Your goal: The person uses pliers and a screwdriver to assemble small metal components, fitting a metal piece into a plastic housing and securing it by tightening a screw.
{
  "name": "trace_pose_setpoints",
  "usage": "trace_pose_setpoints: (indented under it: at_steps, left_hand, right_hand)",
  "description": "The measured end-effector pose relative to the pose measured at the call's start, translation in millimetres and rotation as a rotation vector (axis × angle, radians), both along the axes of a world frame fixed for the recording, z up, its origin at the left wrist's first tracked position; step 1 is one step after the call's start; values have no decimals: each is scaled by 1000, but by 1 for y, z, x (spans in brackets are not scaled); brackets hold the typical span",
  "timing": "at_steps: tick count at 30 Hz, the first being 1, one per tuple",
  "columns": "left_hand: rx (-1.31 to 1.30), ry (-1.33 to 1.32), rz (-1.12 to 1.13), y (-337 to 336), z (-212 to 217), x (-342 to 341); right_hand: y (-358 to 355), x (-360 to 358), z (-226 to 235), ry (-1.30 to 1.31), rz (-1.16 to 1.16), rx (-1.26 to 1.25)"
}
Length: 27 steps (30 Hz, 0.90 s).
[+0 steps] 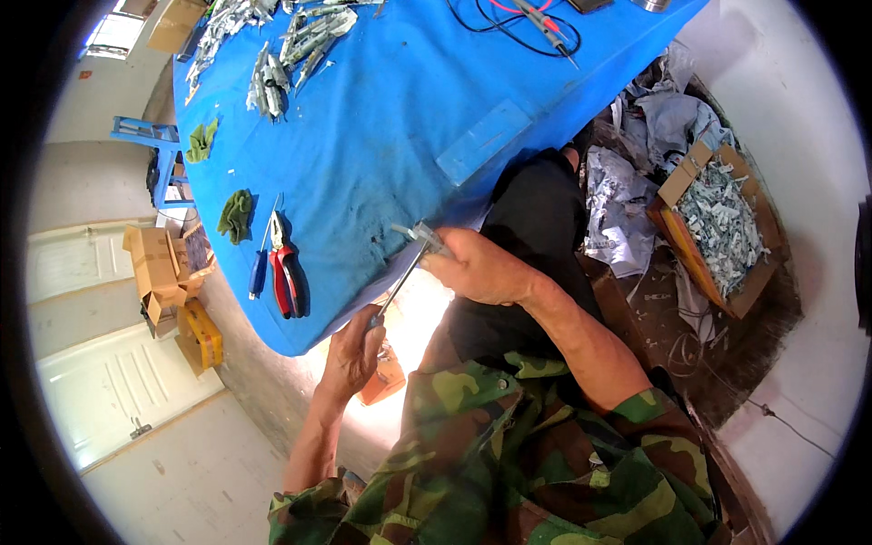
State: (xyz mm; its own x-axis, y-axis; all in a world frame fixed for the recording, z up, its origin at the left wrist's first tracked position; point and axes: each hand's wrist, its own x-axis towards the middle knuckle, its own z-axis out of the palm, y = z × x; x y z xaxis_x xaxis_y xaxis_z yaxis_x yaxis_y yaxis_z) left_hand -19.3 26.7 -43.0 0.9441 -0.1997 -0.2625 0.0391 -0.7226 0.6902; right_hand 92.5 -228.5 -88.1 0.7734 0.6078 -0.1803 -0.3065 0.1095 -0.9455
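Observation:
My left hand (352, 352) is closed round the handle of a screwdriver (401, 283), whose thin metal shaft slants up to the right. At its tip, a small pale grey piece (420, 235) sticks out of the closed fingers of my right hand (480, 265). The shaft meets this piece, but its exact kind is too small to make out. Both hands are just off the near edge of the blue-covered table (381, 154). On the cloth to the left lie red-handled pliers (283, 268) and a second, blue-handled screwdriver (260, 263).
Two green cloths (235, 216) lie left on the table. Grey strip-like scraps (309, 41) are heaped at its far side, with test leads (542, 25) at far right. A cardboard box of shreds (722, 227) stands right, by crumpled sheets (619, 209). Cartons (156, 268) stand left.

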Motion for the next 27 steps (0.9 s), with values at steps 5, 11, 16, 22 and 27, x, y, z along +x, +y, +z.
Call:
trace_pose_setpoints:
  at_steps: [5, 11, 16, 22, 27]
  left_hand:
    - [-12, -102, -55, -4, -34, 5]
    - [-14, -57, 31, -17, -76, 10]
    - [-35, -53, 56, -31, -90, 9]
    - [16, -246, 17, -42, -32, 5]
    - [-33, -264, 69, -53, -6, -8]
  right_hand:
    - [-7, 0, 12, 105, 41, 60]
    - [-10, -5, 13, 245, 10, 154]
    - [-11, -12, 8, 77, -92, 124]
    - [-30, -26, 27, 46, -260, 203]
    - [-66, -33, 26, 297, -385, 678]
